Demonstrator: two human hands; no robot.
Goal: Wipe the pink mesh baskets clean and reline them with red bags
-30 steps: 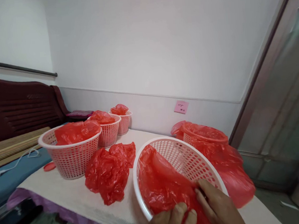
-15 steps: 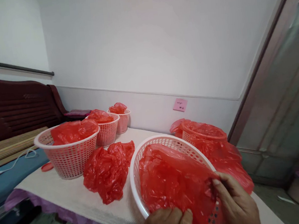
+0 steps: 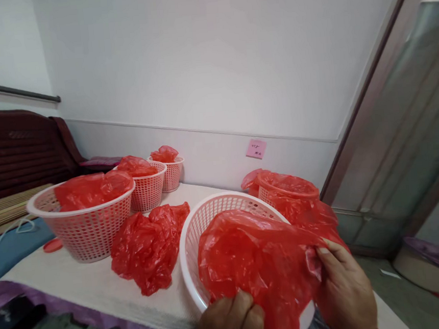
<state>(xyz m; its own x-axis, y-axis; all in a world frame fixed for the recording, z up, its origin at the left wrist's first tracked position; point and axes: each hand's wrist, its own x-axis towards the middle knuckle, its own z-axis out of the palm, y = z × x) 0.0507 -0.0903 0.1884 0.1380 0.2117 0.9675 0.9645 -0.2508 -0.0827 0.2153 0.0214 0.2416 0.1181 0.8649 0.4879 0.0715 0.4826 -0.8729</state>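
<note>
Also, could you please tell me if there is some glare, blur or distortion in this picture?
Head view: small glints on the held bag; head view: writing on the note too small and soft to read; head view: door frame leans, perhaps from the lens.

Red bag (image 3: pixel 251 259) partly inside white basket (image 3: pixel 188 269); right grip (image 3: pixel 348 289) pinching it, left grip (image 3: pixel 231 322) seemingly clenched likewise.
</note>
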